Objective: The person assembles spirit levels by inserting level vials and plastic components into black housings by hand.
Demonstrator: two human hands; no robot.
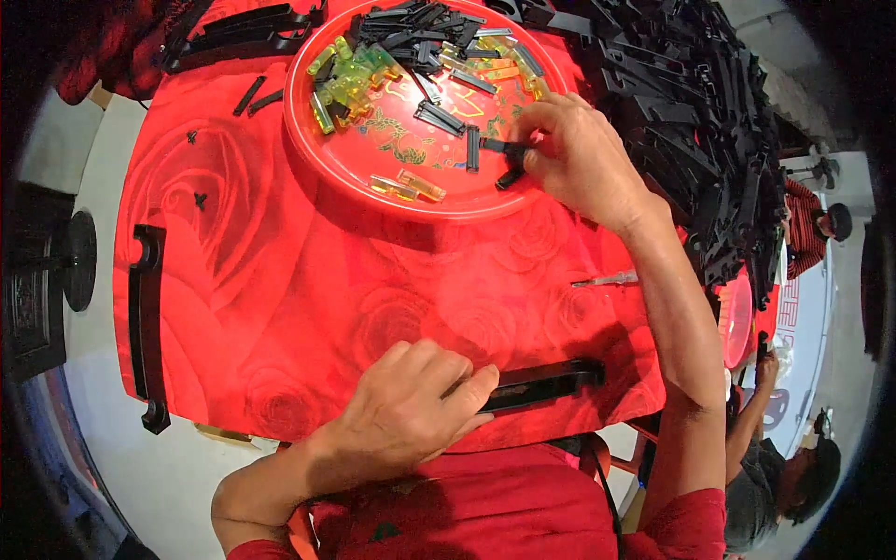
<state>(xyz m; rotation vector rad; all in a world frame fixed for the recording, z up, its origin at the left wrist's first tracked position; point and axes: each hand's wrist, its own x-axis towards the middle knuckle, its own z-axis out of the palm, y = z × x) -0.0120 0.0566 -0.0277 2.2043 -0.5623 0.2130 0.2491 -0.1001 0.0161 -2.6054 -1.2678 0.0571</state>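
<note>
At the table's near edge, my left hand (420, 397) is closed round the left end of a long black plastic bar (546, 385). The bar lies almost level, and its right end sticks out past my fingers. My right hand (583, 159) reaches over the right rim of a round red tray (373, 198). Its thumb and fingers pinch a small black plastic piece (505, 147), partly hidden by the fingertips. Close by in the tray lies another black piece (473, 149). Clear yellow-green pieces (350, 86) and a heap of small black pieces (411, 35) fill its far side.
A big pile of black plastic parts (672, 103) covers the table's right side. One screwdriver (607, 279) lies below my right wrist. Another black bar (147, 322) rests along the left edge. Further right, a person in dark clothing (779, 490) sits beside a pink basket (735, 322).
</note>
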